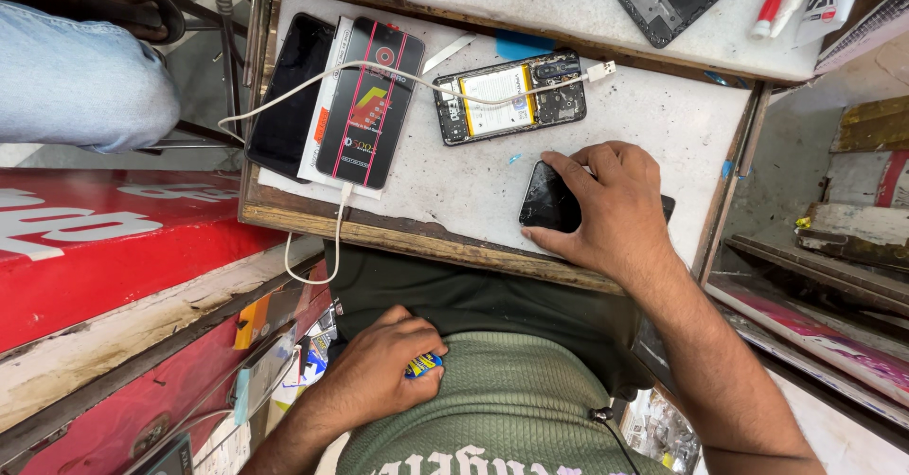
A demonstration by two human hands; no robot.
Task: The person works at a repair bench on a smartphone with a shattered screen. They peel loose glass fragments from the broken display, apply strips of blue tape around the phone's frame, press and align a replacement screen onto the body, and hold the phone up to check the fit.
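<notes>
Head cam: right hand lies flat over a dark phone near the front edge of the white worktop, fingers spread, pressing w/o gripping. Left hand is closed round a small blue-yellow tube at the lap. Risks: phone could slide off the edge; charger cable draped over the opened phone may snag.

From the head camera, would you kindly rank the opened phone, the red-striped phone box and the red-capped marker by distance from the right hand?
From the right hand:
1. Opened phone, just above it on the tabletop.
2. Red-striped phone box, farther left.
3. Red-capped marker, top right on the upper slab.
</notes>
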